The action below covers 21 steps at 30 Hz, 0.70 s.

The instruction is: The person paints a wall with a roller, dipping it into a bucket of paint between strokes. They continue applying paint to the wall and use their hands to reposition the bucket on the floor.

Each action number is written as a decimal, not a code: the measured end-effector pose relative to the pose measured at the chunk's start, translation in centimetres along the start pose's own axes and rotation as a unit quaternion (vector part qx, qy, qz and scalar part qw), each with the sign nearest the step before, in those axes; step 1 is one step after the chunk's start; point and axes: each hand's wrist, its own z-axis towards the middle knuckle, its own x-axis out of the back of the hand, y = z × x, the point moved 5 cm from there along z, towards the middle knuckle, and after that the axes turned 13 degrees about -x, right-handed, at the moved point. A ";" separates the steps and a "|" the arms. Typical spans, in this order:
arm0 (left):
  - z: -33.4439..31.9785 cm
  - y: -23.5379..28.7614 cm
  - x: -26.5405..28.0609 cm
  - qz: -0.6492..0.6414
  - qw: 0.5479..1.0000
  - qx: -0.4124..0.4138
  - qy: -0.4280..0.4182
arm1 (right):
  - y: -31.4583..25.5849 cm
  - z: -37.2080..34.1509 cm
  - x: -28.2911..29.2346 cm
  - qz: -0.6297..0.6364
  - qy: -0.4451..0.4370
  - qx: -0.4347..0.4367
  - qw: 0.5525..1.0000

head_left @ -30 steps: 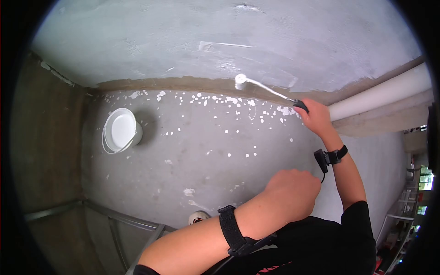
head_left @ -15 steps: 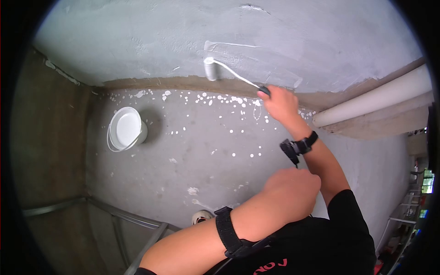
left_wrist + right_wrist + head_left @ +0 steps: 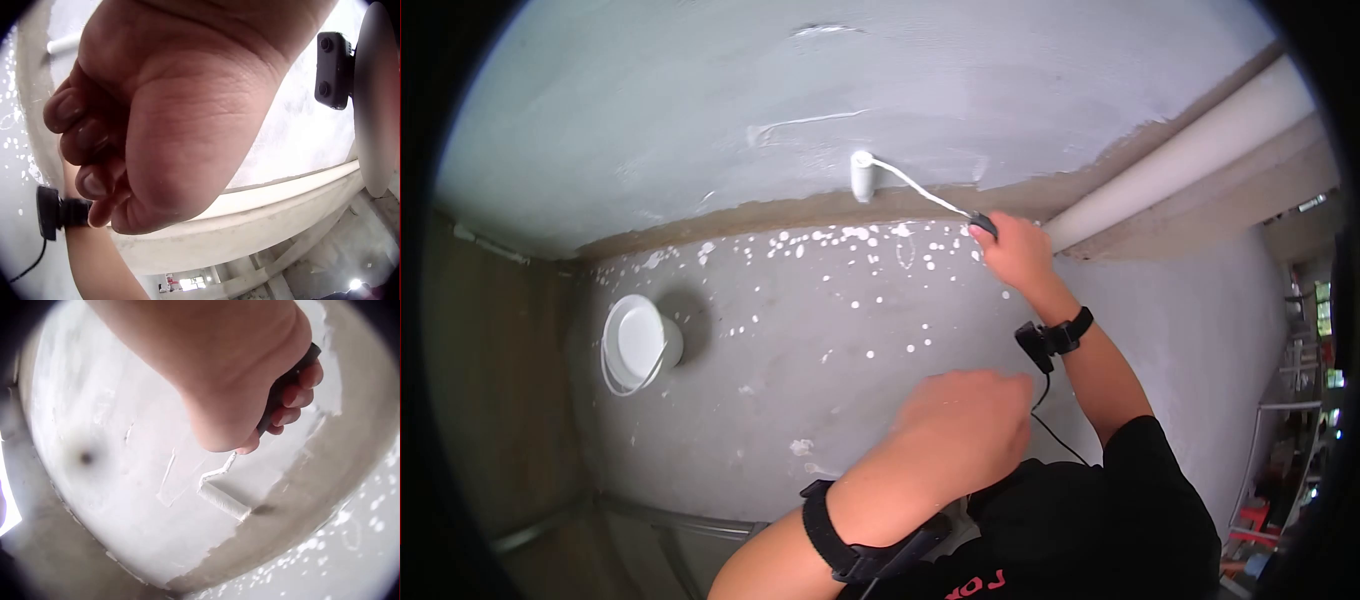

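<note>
Forward, reaching with the right hand (image 3: 1017, 250), grasping one paint roller (image 3: 863, 178); before the torso (image 3: 1080, 520), holding the left hand (image 3: 968, 425) clenched, well apart from one white bucket (image 3: 673, 343).

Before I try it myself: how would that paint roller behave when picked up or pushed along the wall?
The paint roller would probably feel stiff: beyond the right hand, it juts out through a bend without visible sag. Its cylindrical head would likely turn when pushed along the wall. It is probably light, being slim and held in one hand.
</note>
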 end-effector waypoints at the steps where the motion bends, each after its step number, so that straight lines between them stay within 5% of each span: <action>1: 0.3 -0.1 0.0 0.003 1.000 0.015 -0.009 | 2.3 0.2 0.4 0.013 0.032 0.004 0.999; 11: 0.9 -1.3 -2.2 -0.026 0.997 0.015 -0.073 | 17.3 2.6 3.6 -0.059 0.042 -0.084 0.994; 21: 0.8 -3.0 -0.5 -0.055 0.995 0.076 -0.016 | 25.6 2.4 5.0 -0.089 0.061 -0.152 0.983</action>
